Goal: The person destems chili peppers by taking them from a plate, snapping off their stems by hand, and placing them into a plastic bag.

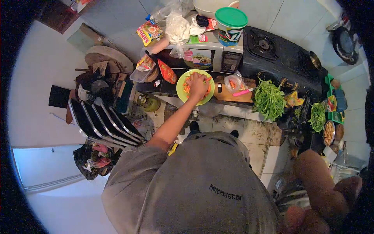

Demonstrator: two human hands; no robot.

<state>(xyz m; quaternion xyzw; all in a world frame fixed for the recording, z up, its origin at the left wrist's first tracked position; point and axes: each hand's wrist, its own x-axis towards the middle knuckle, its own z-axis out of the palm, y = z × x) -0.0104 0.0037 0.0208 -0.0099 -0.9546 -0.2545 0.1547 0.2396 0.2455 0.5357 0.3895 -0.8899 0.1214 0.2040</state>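
My left hand (199,86) reaches down into a lime-green plate (180,93) at the counter's front edge. Its fingers are bent and drawn together on the orange carrot pieces (187,89); their tips are partly hidden. Close to the camera at the lower right, my right hand (325,191) is raised, large and blurred. Its fingers are apart, and nothing shows between them. Right of the plate lies a wooden cutting board (226,94) bearing a pink-handled knife (243,92) and a clear plastic bag with carrot pieces (234,83).
Leafy greens (269,100) are heaped right of the board, before a black gas stove (263,46). Behind the plate stands a microwave (231,61), with a green-lidded tub (230,29) on top. A red packet (166,71) leans left of the plate. Stacked black chairs (103,121) stand at left.
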